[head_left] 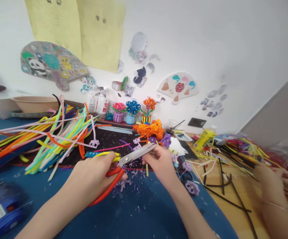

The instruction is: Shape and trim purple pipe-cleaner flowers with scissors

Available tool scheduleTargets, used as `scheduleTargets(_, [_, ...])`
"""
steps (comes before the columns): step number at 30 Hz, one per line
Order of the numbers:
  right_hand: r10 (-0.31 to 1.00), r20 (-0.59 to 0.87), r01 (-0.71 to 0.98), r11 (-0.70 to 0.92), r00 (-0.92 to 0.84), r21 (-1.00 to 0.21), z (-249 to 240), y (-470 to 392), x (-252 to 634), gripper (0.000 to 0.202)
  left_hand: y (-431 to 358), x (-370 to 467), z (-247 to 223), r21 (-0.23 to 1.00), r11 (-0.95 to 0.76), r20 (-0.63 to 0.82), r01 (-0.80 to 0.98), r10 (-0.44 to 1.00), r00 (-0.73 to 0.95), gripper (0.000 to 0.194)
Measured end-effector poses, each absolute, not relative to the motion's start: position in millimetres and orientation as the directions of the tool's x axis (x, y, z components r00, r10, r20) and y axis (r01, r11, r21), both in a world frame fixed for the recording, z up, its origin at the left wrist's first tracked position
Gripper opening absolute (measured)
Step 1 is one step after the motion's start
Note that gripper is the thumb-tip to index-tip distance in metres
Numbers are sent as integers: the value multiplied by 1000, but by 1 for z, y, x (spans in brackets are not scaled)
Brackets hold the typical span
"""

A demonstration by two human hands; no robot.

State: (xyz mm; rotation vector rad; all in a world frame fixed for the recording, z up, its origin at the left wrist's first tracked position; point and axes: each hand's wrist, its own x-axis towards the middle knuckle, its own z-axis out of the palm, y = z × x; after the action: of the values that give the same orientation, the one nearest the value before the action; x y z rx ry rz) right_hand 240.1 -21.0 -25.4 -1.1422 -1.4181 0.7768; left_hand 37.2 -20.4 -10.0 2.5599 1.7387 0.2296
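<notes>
My left hand (94, 176) is closed around the handles of a pair of scissors (136, 154), one red and one yellow. The blades point right and lie nearly together, their tips at the fingers of my right hand (161, 164). That hand is pinched; whatever it grips is mostly hidden by the fingers and blades. Purple pipe-cleaner flowers (167, 141) show just beyond it, and lilac flowers (192, 188) on thin stems lie to its right. Purple fuzz clippings (131, 176) are scattered on the blue table cover (144, 212) beneath the scissors.
A heap of coloured pipe cleaners (59, 139) lies at left, near a blue device (2, 209). Orange pipe-cleaner flowers (150, 128) and potted ones (133, 111) stand behind. A yellow bottle (204, 137) is at right, where another person's hands (270, 181) work near black strips (233, 189).
</notes>
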Motion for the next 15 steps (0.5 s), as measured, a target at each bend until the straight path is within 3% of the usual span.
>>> scheduleTargets(15, [940, 338, 208, 322, 49, -924, -27, -19, 241, 7, -15, 32, -16, 40, -410, 138, 911, 906, 401, 40])
